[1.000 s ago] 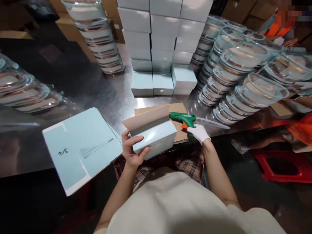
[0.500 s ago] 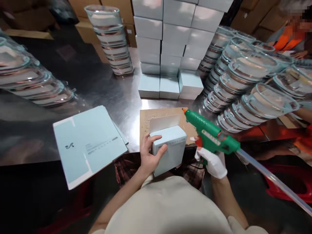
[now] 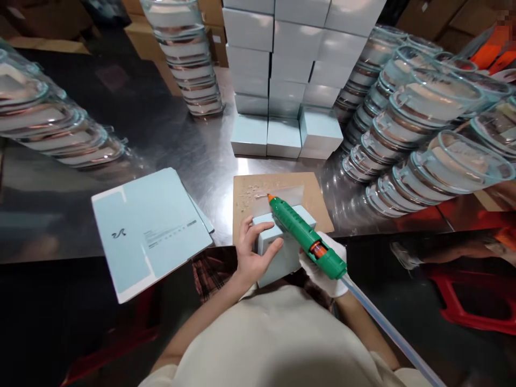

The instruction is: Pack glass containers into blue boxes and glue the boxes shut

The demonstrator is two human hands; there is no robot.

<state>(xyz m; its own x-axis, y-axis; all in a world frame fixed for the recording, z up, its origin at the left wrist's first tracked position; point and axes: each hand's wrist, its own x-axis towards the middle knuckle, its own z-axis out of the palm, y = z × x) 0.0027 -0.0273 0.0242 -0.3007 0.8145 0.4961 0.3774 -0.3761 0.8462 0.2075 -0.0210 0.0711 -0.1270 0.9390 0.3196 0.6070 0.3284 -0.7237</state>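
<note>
My bare left hand (image 3: 256, 250) grips a pale blue box (image 3: 278, 260) by its left side, fingers over the top and thumb on the near face. An open flap (image 3: 292, 196) stretches from the box's far edge over a brown board (image 3: 322, 209). My right hand (image 3: 324, 266), in a white glove, is wrapped around a green hot glue gun (image 3: 296, 223). Its orange nozzle points left at the left part of the flap. From the gun's back end runs a long translucent glue stick (image 3: 391, 328). The gun covers part of the box, and the trigger is hidden.
Flat pale blue printed box blanks (image 3: 151, 231) lie left on the metal table (image 3: 193, 150). White and pale blue boxes (image 3: 284, 134) are piled beyond the board. Stacks of clear round containers (image 3: 423, 166) stand right, with more at left. A red stool (image 3: 475, 301) is at lower right.
My right hand has brought the glue gun left and inward, from beside the box to over it, with the nozzle now at the flap. My left hand still grips the box.
</note>
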